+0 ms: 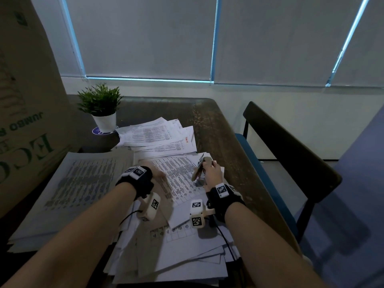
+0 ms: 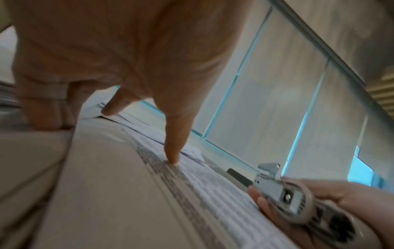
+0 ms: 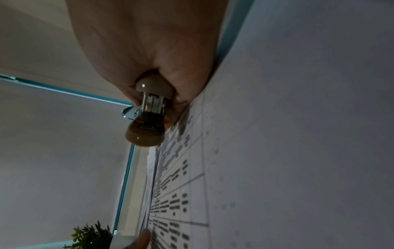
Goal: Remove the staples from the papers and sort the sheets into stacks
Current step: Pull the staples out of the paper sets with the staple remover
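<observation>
A printed sheet with rows of text tops the papers in the middle of the table. My left hand rests on its left part, with straight fingertips pressing the paper. At the sheet's right edge my right hand grips a beige and metal staple remover, metal end pointing up and away. The left wrist view shows the staple remover in the right hand just above the sheet. The right wrist view has the staple remover held by curled fingers beside the printed sheet.
A squared stack of sheets lies left of my hands. A loose pile sits farther back and a messy pile nearer me. A potted plant stands back left by a cardboard box. A chair stands right of the table.
</observation>
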